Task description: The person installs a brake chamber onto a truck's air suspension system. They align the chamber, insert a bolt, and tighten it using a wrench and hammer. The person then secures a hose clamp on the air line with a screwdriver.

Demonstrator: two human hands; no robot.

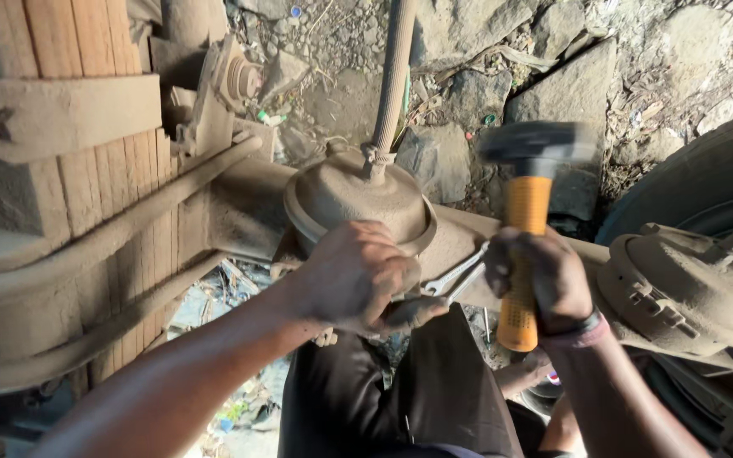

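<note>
Right hand [549, 280]: it was wrapped around the yellow handle of a hammer [526, 229], fingers clamped shut on the grip, a dark band at the wrist.
Hammer: it stood nearly upright, its dark head blurred at the top, above and just right of the spanner — the head was not touching anything that could be seen.
Left hand [354, 276]: it was closed over the near end of a spanner [456, 276], fingers curled tight on it, just below the round drum.
Spanner: a bright metal one, it ran from the left hand up and to the right, its far end lying against the dusty axle beam [468, 233], between the two hands.
Round drum [358, 199]: dust-covered and dome-shaped, it sat on the beam just above the left hand, with a hose [394, 76] rising from its top.
Second drum [685, 284]: it sat to the right of the right hand, next to a tyre [689, 191].
Left side: a stack of leaf springs [95, 246] crossed wooden planks [86, 34].
Ground: rocks [553, 93] and rubble lay beyond the beam.
Legs [400, 399]: dark trousers showed below the hands.
</note>
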